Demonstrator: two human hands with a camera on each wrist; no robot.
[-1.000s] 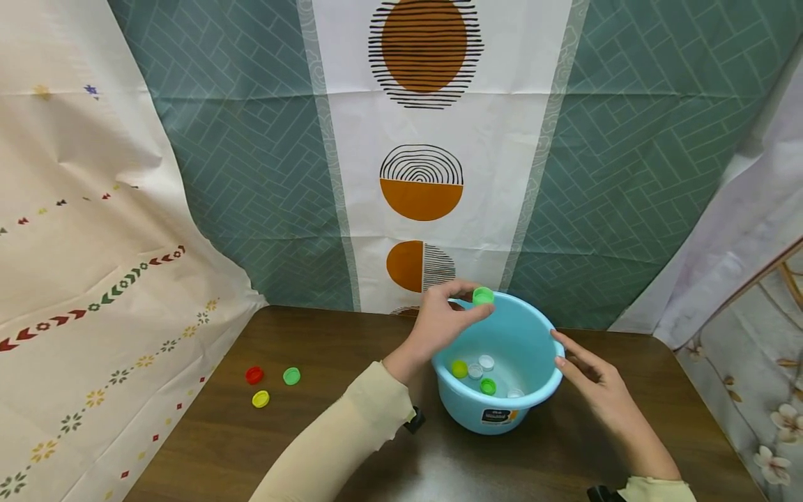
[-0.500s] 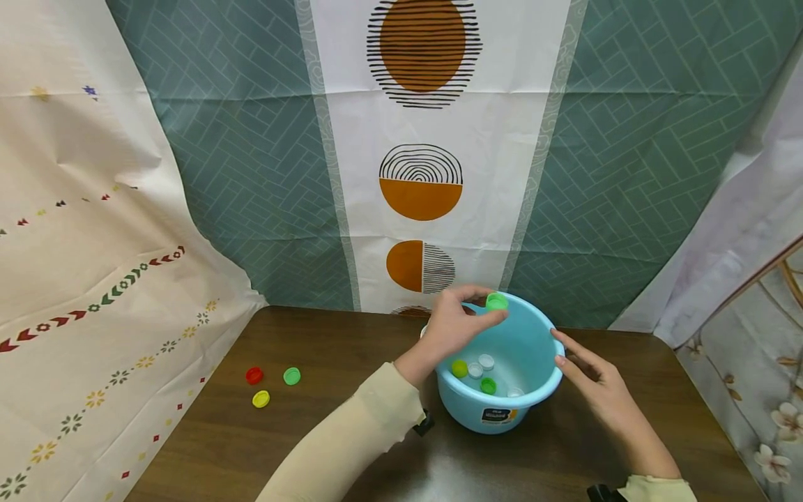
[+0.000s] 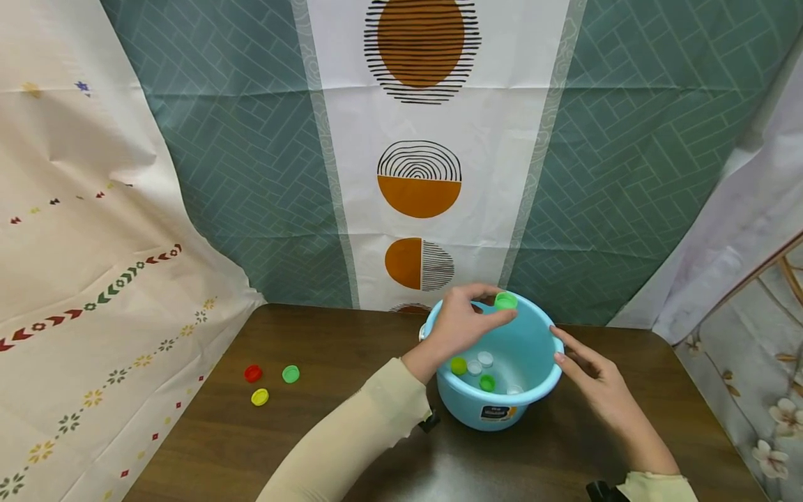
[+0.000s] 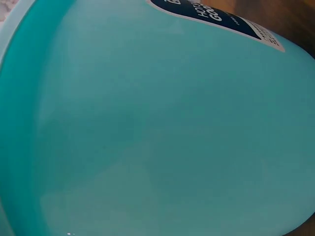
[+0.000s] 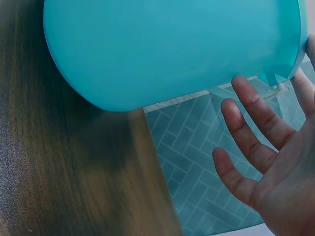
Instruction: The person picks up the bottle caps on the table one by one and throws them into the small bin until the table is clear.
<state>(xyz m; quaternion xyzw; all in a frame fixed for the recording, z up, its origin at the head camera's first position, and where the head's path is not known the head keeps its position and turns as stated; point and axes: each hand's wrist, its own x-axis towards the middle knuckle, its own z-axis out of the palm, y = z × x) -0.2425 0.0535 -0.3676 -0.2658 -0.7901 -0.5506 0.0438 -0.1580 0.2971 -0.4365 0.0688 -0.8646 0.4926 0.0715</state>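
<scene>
"How many caps [image 3: 253, 374]?"
"Five showing in the bucket [image 3: 461, 406], three at its nine o'clock, one green cap [image 3: 505, 301] pinched in the left hand [image 3: 461, 326] above twelve."
"Right hand [image 3: 597, 382]?"
"Fingers spread, touching at three."

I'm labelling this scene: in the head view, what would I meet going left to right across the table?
Red round plastic cap → mint-green round plastic cap → light-blue round plastic bucket → right hand, touching the rim.

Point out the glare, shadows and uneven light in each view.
Head view: a pale sheen on the table in front of the bucket; left wrist view: soft shading, with a darker band below the bucket's rim; right wrist view: dark shadow on the table beside the bucket, speckled glare at far left.
</scene>
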